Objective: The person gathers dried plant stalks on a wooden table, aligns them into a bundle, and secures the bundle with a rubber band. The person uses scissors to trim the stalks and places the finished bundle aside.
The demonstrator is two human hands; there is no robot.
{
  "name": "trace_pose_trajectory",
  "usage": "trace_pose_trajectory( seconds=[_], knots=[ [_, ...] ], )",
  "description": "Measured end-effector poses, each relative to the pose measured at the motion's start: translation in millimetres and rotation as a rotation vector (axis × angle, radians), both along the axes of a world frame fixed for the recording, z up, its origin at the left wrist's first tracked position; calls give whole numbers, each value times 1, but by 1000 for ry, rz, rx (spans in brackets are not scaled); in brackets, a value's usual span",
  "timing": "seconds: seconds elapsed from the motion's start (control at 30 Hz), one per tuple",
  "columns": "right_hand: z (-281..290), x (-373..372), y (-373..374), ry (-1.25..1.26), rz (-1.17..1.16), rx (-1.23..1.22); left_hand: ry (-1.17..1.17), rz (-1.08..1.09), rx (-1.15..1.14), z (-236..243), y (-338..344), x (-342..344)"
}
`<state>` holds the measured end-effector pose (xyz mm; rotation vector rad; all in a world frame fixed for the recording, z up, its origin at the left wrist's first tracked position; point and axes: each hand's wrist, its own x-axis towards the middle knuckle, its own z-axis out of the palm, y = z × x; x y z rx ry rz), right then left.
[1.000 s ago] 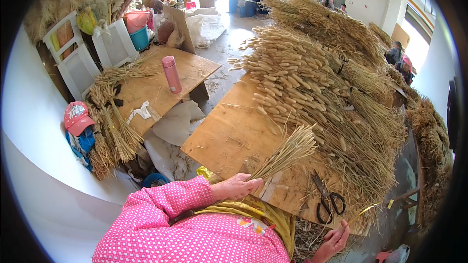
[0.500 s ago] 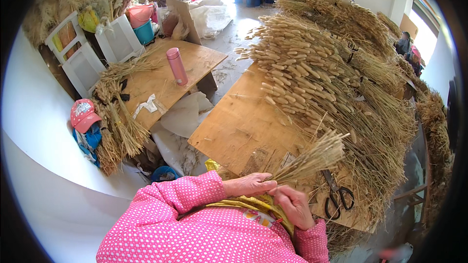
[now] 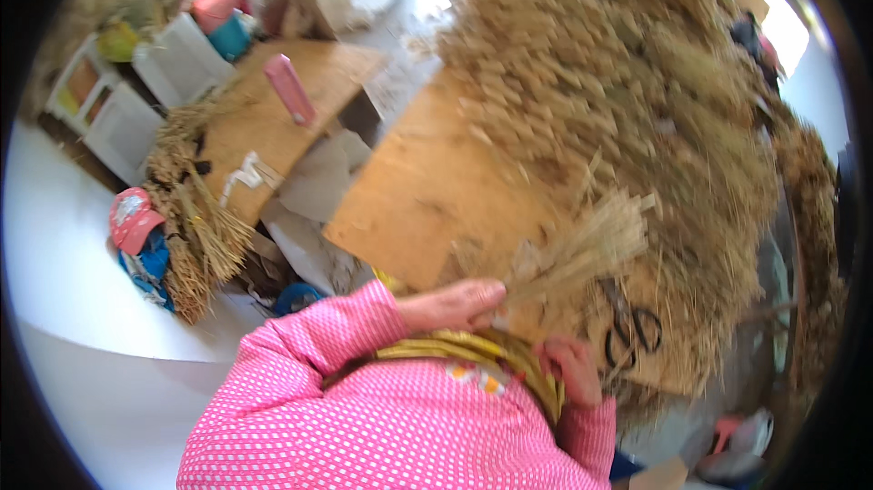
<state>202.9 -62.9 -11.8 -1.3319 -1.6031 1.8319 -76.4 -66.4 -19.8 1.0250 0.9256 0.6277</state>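
A bundle of dried grass stems [image 3: 596, 240] slants up to the right over the plywood table, its narrow end at my left hand [image 3: 457, 304]. That hand is closed round the stems, thumb on top. My right hand [image 3: 575, 368] is apart from the bundle, lower and to the right, beside the yellow apron [image 3: 455, 346]. Its fingers are curled and blurred; whatever may be in them is too small to make out. Black-handled scissors [image 3: 632, 335] lie on the table to the right of the bundle.
Dried bunny-tail grass [image 3: 555, 63] is heaped across the plywood table [image 3: 400, 199]. At the left, a lower wooden table [image 3: 245, 145] bears a pink bottle [image 3: 290, 90] and white scraps. A pink cap [image 3: 136, 220] hangs beside tied stem bundles [image 3: 205, 226].
My right hand has drawn away from my left, toward the right of the apron. My left hand keeps the bundle. The whole view has shifted and blurred.
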Motion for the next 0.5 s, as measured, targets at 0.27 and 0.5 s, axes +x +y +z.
trace_pose_trajectory(
  seconds=[0.27, 0.5],
  knots=[
    [-1, 20, 1, 26, -34, 6, 18, 65, 34, 8, 12, -4],
    [-10, 34, 2, -34, -59, 259, 100, 148, 69, 4, 13, -2]
  ],
)
